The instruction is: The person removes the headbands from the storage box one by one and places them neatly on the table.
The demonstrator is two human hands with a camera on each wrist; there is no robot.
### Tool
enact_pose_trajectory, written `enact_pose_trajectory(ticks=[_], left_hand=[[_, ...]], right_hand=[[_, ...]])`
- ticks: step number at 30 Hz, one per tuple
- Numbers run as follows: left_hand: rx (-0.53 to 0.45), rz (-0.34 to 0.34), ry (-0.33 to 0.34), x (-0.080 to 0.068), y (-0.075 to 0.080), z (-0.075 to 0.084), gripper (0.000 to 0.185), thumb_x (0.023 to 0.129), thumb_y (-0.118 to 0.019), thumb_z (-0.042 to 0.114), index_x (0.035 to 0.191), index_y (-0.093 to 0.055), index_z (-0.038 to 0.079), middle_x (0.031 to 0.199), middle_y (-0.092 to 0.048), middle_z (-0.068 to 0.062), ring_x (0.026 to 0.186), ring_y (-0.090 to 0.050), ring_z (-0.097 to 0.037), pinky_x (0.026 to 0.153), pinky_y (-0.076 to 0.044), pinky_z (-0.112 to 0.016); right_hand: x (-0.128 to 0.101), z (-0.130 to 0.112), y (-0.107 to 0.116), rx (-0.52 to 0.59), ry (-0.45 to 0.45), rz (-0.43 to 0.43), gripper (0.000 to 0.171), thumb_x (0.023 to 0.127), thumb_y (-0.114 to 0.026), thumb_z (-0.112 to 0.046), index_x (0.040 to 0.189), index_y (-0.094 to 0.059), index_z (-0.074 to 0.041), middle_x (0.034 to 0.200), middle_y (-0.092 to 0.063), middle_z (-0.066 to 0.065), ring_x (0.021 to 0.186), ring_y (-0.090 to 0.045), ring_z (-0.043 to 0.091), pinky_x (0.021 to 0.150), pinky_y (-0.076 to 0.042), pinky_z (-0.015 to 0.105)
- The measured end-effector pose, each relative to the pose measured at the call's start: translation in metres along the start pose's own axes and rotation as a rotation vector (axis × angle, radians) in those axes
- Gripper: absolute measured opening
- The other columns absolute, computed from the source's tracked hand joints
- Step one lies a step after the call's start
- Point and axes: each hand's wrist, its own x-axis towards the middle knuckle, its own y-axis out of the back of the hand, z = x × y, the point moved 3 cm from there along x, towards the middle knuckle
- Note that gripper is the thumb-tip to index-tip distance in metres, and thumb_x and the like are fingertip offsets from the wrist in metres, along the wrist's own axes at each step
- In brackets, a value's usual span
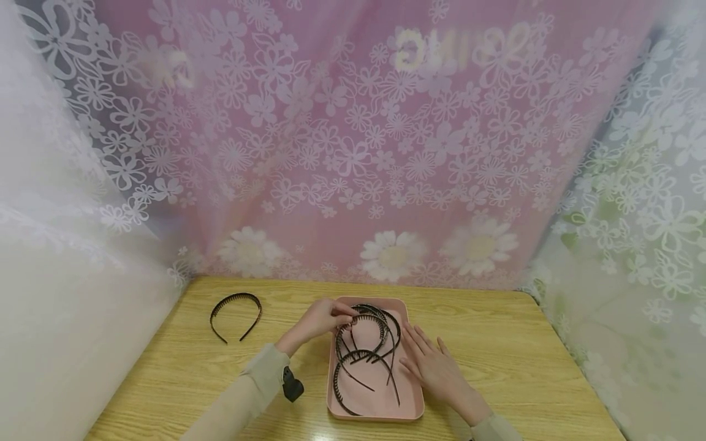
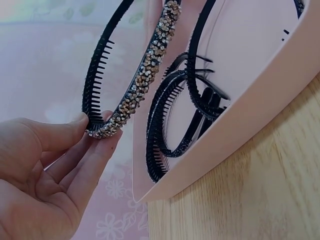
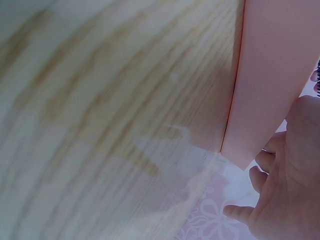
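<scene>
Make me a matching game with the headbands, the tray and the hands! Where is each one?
Things:
1. sparkly rhinestone-covered headband
2. plain black toothed plastic headband
3. shallow pink plastic tray
4. right hand

Places:
A. lying alone on the wooden table, left of the tray
B. pinched by the left hand
C. resting flat on the tray's right side
D. holding several black headbands

Pairs: 1-B, 2-A, 3-D, 4-C

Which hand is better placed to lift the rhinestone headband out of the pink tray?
Left hand: it already pinches the rhinestone-studded headband. Right hand rests flat on the pink plastic tray.
</scene>
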Motion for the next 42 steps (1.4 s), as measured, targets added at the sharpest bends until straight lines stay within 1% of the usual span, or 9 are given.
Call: enact_pose_trajectory(ticks=[5, 7, 12, 15, 20, 23, 30, 35, 42], left_hand=[[-0.041, -0.013, 0.012, -0.001, 0.004, -0.001, 0.024, 0.101, -0.063, 0.01, 0.122, -0.075, 0.006, 0.115, -0.072, -0.017, 0.089, -0.071, -0.037, 0.073, -0.06, -0.053], [-0.053, -0.018, 0.022, -0.002, 0.007, -0.003, 0.025, 0.102, -0.062, 0.011, 0.124, -0.073, 0.005, 0.115, -0.072, -0.019, 0.095, -0.071, -0.039, 0.075, -0.061, -0.05], [-0.078, -0.023, 0.064, -0.002, 0.014, -0.011, 0.026, 0.102, -0.063, 0.014, 0.125, -0.073, 0.006, 0.113, -0.074, -0.014, 0.096, -0.072, -0.028, 0.076, -0.062, -0.04], [-0.105, -0.034, 0.083, -0.002, 0.02, -0.015, 0.027, 0.102, -0.064, 0.017, 0.126, -0.073, 0.007, 0.116, -0.073, -0.011, 0.096, -0.07, -0.022, 0.078, -0.061, -0.041], [-0.163, -0.052, 0.123, -0.004, 0.03, -0.024, 0.029, 0.102, -0.064, 0.018, 0.128, -0.072, 0.007, 0.117, -0.072, -0.016, 0.103, -0.07, -0.032, 0.084, -0.06, -0.046], [-0.194, -0.059, 0.136, -0.007, 0.037, -0.028, 0.032, 0.103, -0.062, 0.016, 0.131, -0.068, 0.003, 0.121, -0.07, -0.018, 0.109, -0.068, -0.038, 0.086, -0.06, -0.045], [-0.244, -0.064, 0.162, -0.012, 0.053, -0.034, 0.033, 0.104, -0.06, 0.018, 0.134, -0.067, 0.005, 0.123, -0.07, -0.015, 0.115, -0.065, -0.039, 0.092, -0.058, -0.046], [-0.251, -0.074, 0.143, -0.013, 0.061, -0.042, 0.036, 0.105, -0.058, 0.018, 0.137, -0.063, 0.002, 0.122, -0.071, -0.017, 0.114, -0.066, -0.038, 0.094, -0.056, -0.047], [-0.235, -0.039, 0.165, -0.019, 0.075, -0.051, 0.04, 0.105, -0.058, 0.02, 0.14, -0.06, 0.001, 0.126, -0.069, -0.021, 0.114, -0.066, -0.036, 0.093, -0.057, -0.045]], right_hand=[[0.0, 0.0, 0.0, -0.005, 0.002, 0.01, 0.066, 0.103, -0.058, -0.039, 0.158, -0.037, -0.008, 0.163, -0.034, 0.011, 0.148, -0.035, 0.034, 0.115, -0.026, 0.067], [0.001, 0.0, 0.0, -0.007, 0.002, 0.007, 0.066, 0.103, -0.058, -0.039, 0.157, -0.038, -0.008, 0.163, -0.034, 0.011, 0.148, -0.034, 0.033, 0.116, -0.026, 0.067], [0.001, 0.001, -0.001, -0.004, -0.003, -0.008, 0.066, 0.103, -0.058, -0.039, 0.158, -0.037, -0.009, 0.163, -0.034, 0.011, 0.149, -0.034, 0.033, 0.116, -0.025, 0.067], [0.001, 0.0, 0.0, -0.001, -0.004, -0.01, 0.066, 0.103, -0.058, -0.039, 0.158, -0.037, -0.009, 0.163, -0.034, 0.011, 0.149, -0.034, 0.033, 0.116, -0.026, 0.067], [0.0, 0.0, 0.001, -0.001, 0.005, -0.008, 0.066, 0.103, -0.059, -0.039, 0.157, -0.038, -0.008, 0.162, -0.035, 0.012, 0.149, -0.034, 0.033, 0.115, -0.027, 0.068], [0.0, 0.0, 0.001, -0.007, 0.011, -0.005, 0.066, 0.103, -0.059, -0.039, 0.157, -0.038, -0.008, 0.162, -0.035, 0.011, 0.148, -0.035, 0.033, 0.115, -0.027, 0.067], [0.0, 0.001, 0.0, -0.009, 0.016, 0.004, 0.065, 0.103, -0.059, -0.039, 0.157, -0.039, -0.008, 0.162, -0.035, 0.011, 0.148, -0.035, 0.033, 0.115, -0.027, 0.067], [-0.001, 0.001, 0.0, -0.007, 0.019, 0.006, 0.066, 0.103, -0.059, -0.039, 0.157, -0.039, -0.008, 0.163, -0.035, 0.01, 0.148, -0.035, 0.033, 0.115, -0.027, 0.067], [0.0, 0.002, -0.002, -0.014, 0.021, -0.002, 0.066, 0.104, -0.057, -0.041, 0.157, -0.038, -0.007, 0.164, -0.033, 0.008, 0.149, -0.034, 0.032, 0.114, -0.028, 0.068]])
